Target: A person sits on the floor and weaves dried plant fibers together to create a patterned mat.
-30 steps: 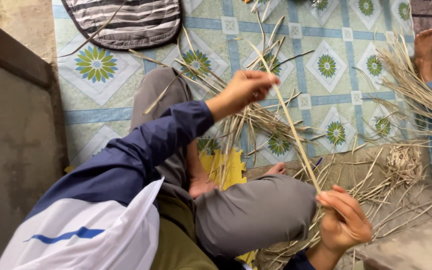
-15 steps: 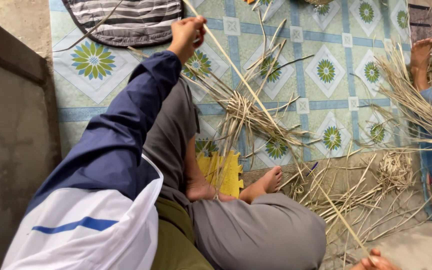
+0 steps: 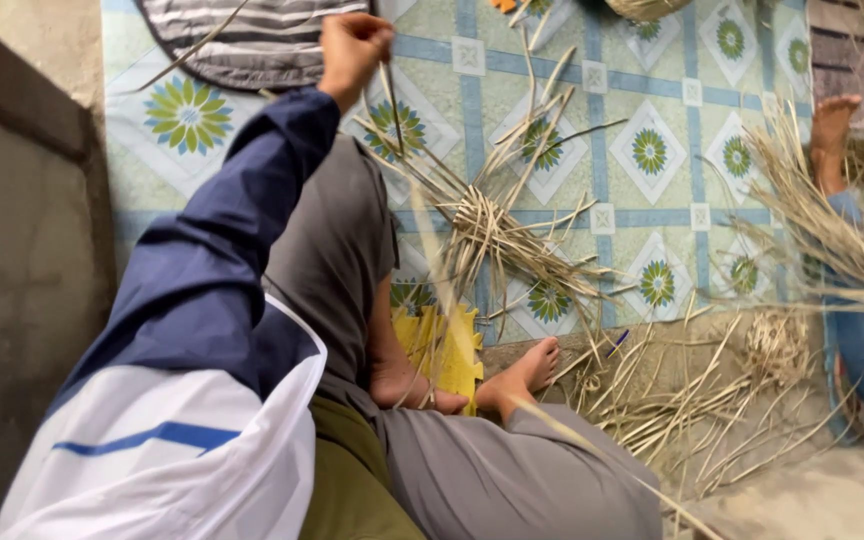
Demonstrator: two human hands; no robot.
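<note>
Your left fingers [image 3: 357,40] are closed on one long straw [image 3: 432,260] raised high, its axis slanting from them down toward your knee, above the woven start [image 3: 482,225] on the mat [image 3: 592,130]; your right hand is not visible.

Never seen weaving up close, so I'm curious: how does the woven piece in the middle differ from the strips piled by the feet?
The woven piece is interlaced into a tight centre with ends fanning out; the loose strips lie unwoven and scattered. The woven piece rests on the patterned floor mat; the loose strips lie on bare ground beyond its edge. One strip from the woven piece runs up to the left hand; nothing holds the pile. Both share the same pale straw colour.
</note>
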